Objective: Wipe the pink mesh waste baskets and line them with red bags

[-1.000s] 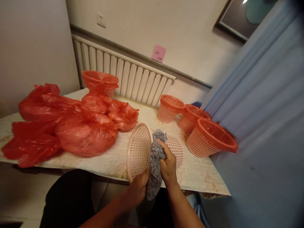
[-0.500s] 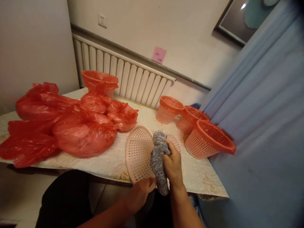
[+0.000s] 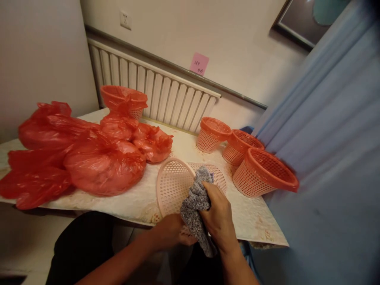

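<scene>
A pale pink perforated plastic basket (image 3: 172,184) lies on its side at the table's front edge, its mouth facing left. My left hand (image 3: 170,230) is closed on the near part of its rim, with the fingers partly hidden by cloth. In my right hand (image 3: 219,213) is a bunched grey speckled cloth (image 3: 194,206), pressed against the basket near the rim. The cloth hangs down past the table edge and covers part of the basket's side.
Three baskets lined with red bags, among them the nearest basket (image 3: 255,178), stand at the right by a blue curtain (image 3: 332,158). Several filled red plastic bags (image 3: 103,166) crowd the left, before another lined basket (image 3: 123,99). Behind the table (image 3: 185,140) runs a radiator (image 3: 157,93).
My right hand has shifted slightly down and right with the cloth, which now bunches further left over the rim. My left hand has moved slightly up and left along the rim.
</scene>
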Demonstrator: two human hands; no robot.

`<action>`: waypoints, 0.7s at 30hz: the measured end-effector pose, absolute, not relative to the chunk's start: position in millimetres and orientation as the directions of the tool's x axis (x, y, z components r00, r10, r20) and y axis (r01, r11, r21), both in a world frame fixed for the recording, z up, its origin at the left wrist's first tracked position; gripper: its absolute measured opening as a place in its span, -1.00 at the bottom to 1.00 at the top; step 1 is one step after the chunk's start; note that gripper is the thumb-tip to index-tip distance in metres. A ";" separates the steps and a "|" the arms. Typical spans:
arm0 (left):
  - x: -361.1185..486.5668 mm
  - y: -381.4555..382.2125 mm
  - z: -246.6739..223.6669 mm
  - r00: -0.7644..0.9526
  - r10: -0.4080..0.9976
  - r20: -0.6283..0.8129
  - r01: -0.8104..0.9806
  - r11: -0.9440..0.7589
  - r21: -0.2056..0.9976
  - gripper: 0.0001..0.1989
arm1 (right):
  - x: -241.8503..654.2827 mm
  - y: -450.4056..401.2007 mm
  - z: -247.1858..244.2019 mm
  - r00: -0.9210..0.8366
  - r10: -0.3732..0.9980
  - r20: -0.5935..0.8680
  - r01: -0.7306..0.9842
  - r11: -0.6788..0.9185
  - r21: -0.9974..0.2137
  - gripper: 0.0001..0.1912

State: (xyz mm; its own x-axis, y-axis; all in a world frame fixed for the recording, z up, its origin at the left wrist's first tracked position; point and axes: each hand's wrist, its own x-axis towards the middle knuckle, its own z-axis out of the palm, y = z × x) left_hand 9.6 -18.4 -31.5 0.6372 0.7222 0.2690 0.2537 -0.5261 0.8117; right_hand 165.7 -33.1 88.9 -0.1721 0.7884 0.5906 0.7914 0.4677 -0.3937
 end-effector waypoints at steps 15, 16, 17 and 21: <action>-35.5 67.0 59.7 0.367 0.685 0.630 0.744 -0.622 0.243 -0.83 | 212.9 -34.8 78.0 -0.245 0.740 0.626 0.782 0.532 -0.324 -0.49; -37.3 69.3 61.6 0.394 0.682 0.616 0.747 -0.628 0.218 -0.82 | 217.5 -33.7 78.7 -0.237 0.742 0.627 0.792 0.522 -0.318 -0.51; -38.4 70.6 63.4 0.416 0.677 0.607 0.749 -0.634 0.193 -0.79 | 221.9 -32.7 79.8 -0.221 0.742 0.633 0.804 0.506 -0.313 -0.51; -30.2 66.2 67.1 0.469 0.625 0.624 0.720 -0.680 0.140 -0.75 | 231.3 -28.3 86.6 -0.087 0.691 0.717 0.836 0.442 -0.324 -0.52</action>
